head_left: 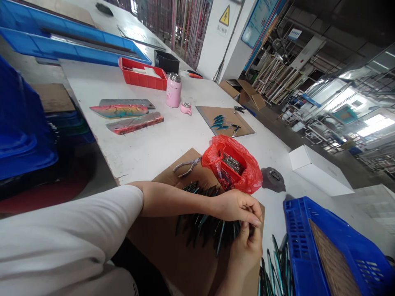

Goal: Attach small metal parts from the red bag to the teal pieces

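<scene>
My left hand (236,206) reaches across from the left, with thumb and fingers pinched together. Just below it, my right hand (247,246) is closed too, its fingertips meeting those of the left. Whatever sits between the fingertips is too small and covered to make out. Beneath the left forearm, many slim dark teal fishing lures (219,238) are spread over a brown cardboard sheet (173,174). Beyond the hands, a red plastic bag (251,174) surrounds a red box holding small metal pieces (233,163). Pliers (189,165) lie left of the bag.
More lures (276,267) lie beside a blue crate (298,238) at right. Behind stand a white box (317,170) and a grey lump (273,179). Farther off are a board (243,125) with small lures, a pink bottle (173,92), a red tray (140,79) and painted fish shapes (135,124).
</scene>
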